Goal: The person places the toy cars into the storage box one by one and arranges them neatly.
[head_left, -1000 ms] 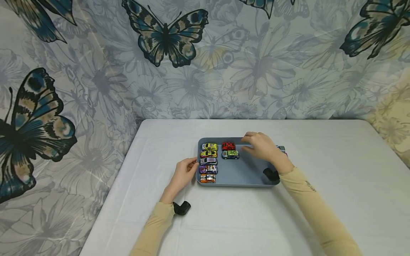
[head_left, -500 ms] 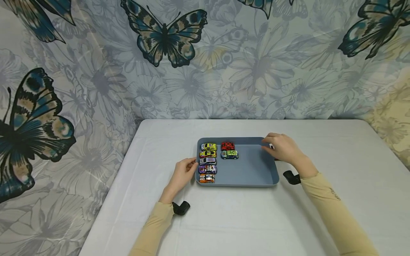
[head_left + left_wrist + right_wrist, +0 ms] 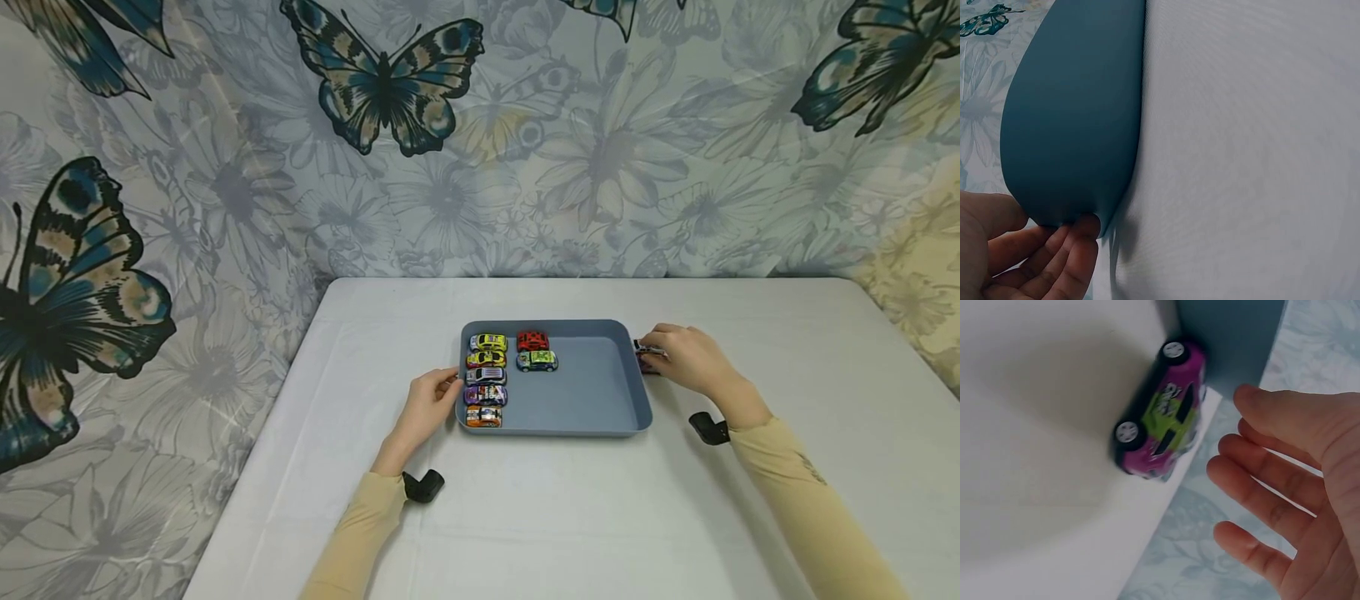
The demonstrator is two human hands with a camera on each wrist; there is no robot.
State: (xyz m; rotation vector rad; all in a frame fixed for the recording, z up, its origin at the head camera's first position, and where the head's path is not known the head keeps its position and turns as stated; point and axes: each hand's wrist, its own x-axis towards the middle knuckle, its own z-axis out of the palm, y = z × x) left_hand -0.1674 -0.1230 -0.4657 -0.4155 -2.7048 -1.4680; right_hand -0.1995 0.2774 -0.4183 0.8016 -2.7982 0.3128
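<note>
A blue-grey tray (image 3: 588,392) sits on the table with small toy cars in two columns. Several fill the left column, from a yellow toy car (image 3: 488,342) down to an orange toy car (image 3: 483,417); a red toy car (image 3: 532,341) and a green toy car (image 3: 537,361) stand right of them. My left hand (image 3: 429,408) holds the tray's left end, thumb at the rim and fingers against the outer wall. My right hand (image 3: 692,360) is beyond the right end, fingers loosely bent beside a purple-and-green toy car (image 3: 1163,415), which stands by the tray's wall.
A white cloth covers the table (image 3: 540,517). Behind it hangs a butterfly-patterned backdrop (image 3: 450,208). Black wrist cameras (image 3: 423,487) are worn on both wrists.
My right hand has moved from over the tray, rightward past its right rim and down beside the toy car there. The left hand stays at the tray's left end.
</note>
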